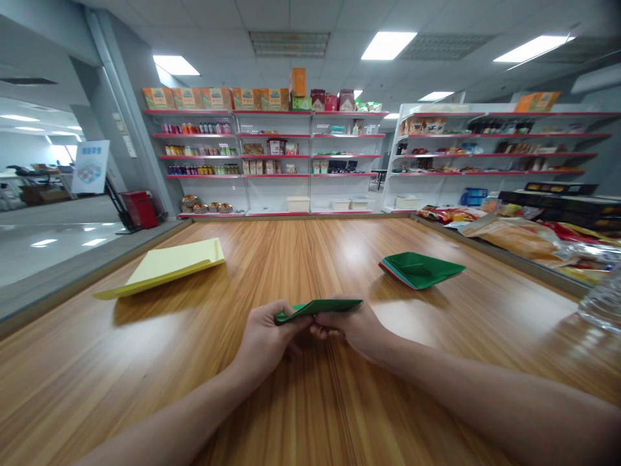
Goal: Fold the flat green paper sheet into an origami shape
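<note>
Between my two hands is a folded piece of green paper (323,305), held just above the wooden table. My left hand (272,330) pinches its left end, thumb on top and fingers beneath. At the other end, my right hand (359,327) grips the paper from below and the side, its fingers curled in toward the left hand. Farther off to the right lies a stack of folded paper shapes (422,268), green on top with red and light blue edges beneath. A pad of yellow paper (174,262) rests on the table's left side.
The wooden table (272,252) has a raised dark edge. Packaged snacks (514,239) and black boxes (567,207) lie beyond its right edge. A clear plastic container (604,301) stands at the right. Stocked shelves (272,111) line the back.
</note>
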The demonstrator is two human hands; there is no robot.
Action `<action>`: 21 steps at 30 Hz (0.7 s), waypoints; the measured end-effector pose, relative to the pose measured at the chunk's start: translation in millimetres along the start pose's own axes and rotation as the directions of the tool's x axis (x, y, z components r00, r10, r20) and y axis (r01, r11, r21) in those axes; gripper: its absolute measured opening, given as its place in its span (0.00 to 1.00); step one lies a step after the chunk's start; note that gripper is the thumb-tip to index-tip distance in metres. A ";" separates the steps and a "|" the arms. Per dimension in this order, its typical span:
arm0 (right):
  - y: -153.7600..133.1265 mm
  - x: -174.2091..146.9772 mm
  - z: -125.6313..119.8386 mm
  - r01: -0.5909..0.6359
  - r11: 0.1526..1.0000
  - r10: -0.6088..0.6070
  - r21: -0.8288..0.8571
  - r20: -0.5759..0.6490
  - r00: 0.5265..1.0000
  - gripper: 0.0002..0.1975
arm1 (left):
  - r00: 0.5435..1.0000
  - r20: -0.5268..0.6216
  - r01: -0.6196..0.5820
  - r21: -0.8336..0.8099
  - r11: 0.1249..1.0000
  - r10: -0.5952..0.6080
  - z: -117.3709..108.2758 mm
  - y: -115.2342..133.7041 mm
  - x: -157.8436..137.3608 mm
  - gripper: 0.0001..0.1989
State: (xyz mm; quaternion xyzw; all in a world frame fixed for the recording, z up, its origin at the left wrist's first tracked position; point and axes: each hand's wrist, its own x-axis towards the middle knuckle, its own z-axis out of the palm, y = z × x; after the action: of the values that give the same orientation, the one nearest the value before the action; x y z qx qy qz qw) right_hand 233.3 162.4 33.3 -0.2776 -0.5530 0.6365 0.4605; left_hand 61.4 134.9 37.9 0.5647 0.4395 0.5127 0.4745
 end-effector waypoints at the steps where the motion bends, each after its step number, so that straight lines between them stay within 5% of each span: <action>1: -0.4 0.0 0.2 -0.007 1.000 0.007 0.005 0.001 1.000 0.07 | 1.000 0.002 -0.002 0.004 1.000 0.002 -0.3 -1.3 0.3 0.14; 9: 8.1 0.9 0.8 0.031 0.998 -0.030 0.048 -0.014 0.999 0.08 | 0.999 -0.033 0.005 -0.020 1.000 -0.006 -0.1 -4.7 3.6 0.15; 21: 5.1 3.7 -1.2 0.011 0.989 -0.005 0.148 -0.038 0.999 0.12 | 0.986 -0.154 -0.035 0.202 0.979 0.067 0.9 5.3 -2.3 0.18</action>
State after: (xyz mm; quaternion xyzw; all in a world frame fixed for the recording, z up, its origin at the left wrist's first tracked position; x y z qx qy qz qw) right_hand 231.3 166.4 28.7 -0.2524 -0.4966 0.6684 0.4928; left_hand 62.1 131.6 42.8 0.5775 0.5103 0.5219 0.3657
